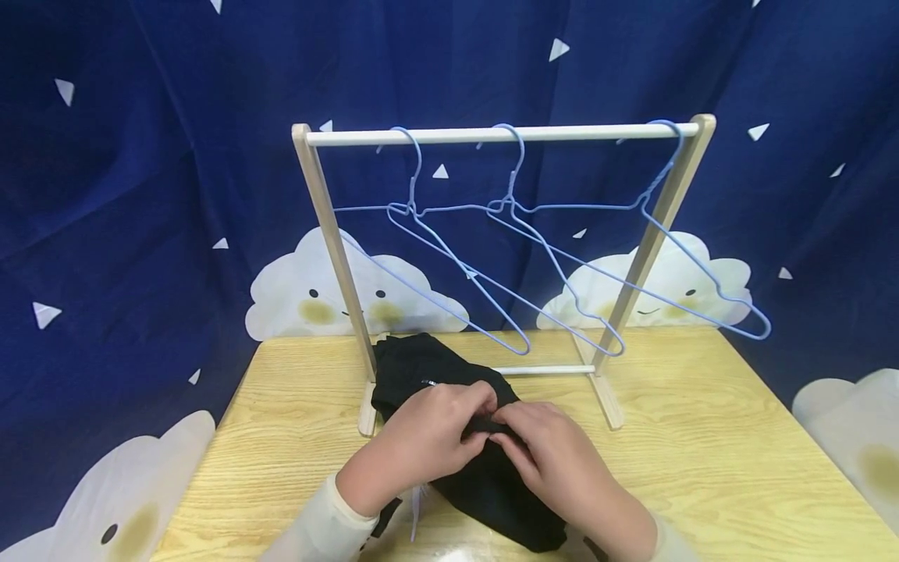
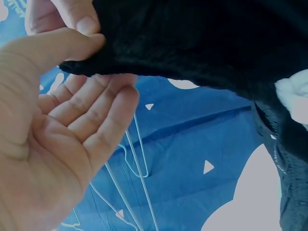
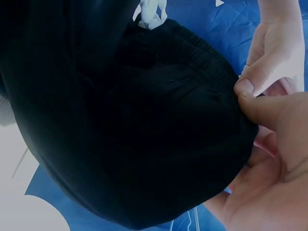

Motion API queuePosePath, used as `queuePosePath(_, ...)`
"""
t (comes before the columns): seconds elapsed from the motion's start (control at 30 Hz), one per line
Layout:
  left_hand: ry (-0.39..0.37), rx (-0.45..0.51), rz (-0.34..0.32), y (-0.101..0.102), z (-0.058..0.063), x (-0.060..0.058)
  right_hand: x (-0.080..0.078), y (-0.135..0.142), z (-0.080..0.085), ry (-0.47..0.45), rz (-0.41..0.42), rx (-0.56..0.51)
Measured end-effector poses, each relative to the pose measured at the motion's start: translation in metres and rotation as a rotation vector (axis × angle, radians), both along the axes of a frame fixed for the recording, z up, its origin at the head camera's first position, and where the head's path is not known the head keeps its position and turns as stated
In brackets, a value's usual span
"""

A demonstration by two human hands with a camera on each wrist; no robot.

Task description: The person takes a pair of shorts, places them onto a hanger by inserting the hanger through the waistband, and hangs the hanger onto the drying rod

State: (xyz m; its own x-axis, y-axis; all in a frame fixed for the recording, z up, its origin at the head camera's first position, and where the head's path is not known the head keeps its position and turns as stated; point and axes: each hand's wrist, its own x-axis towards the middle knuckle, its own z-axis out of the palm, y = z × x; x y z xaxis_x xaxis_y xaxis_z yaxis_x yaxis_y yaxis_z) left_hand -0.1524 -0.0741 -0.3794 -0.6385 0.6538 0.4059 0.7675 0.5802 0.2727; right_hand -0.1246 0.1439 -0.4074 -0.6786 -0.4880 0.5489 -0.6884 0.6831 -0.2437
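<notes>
Bunched black pants (image 1: 435, 363) with a gathered elastic waistband lie across the table, partly hidden under my hands. My left hand (image 1: 428, 433) pinches the waistband edge, its thumb on top and its other fingers beneath. Right beside it, thumbs almost meeting, my right hand (image 1: 558, 457) pinches the same edge. In the right wrist view the pants (image 3: 144, 120) open out in a wide dark loop from the pinched spot. A white drawstring (image 3: 153, 12) is knotted at the waistband. Its white cord (image 1: 414, 515) hangs below my left wrist in the head view.
A wooden rack (image 1: 339, 265) stands behind the pants. From its white rail (image 1: 456, 136) hang three blue wire hangers, one at the left (image 1: 414, 168), one mid-rail (image 1: 516, 168) and one at the right (image 1: 702, 265). A navy curtain (image 1: 140, 195) backs the wooden table (image 1: 702, 437).
</notes>
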Motion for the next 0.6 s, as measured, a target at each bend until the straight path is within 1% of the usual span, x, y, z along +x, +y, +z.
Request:
queuePosePath(0.13, 0.006, -0.021, -0.017, -0.002, 0.001, -0.003, 0.002, 0.002, 0.005, -0.021, -0.026, -0.043)
queuePosePath(0.27, 0.062, -0.026, -0.040, -0.004, -0.004, -0.008, 0.004, 0.006, 0.010, -0.007, -0.034, -0.088)
queuePosePath(0.37, 0.080, -0.007, -0.049, -0.005, -0.008, -0.012, 0.004, 0.009, 0.012, 0.015, -0.031, -0.111)
queuePosePath(0.6, 0.074, -0.028, -0.002, -0.008, -0.014, -0.019, 0.009, 0.014, 0.022, 0.044, -0.032, -0.168)
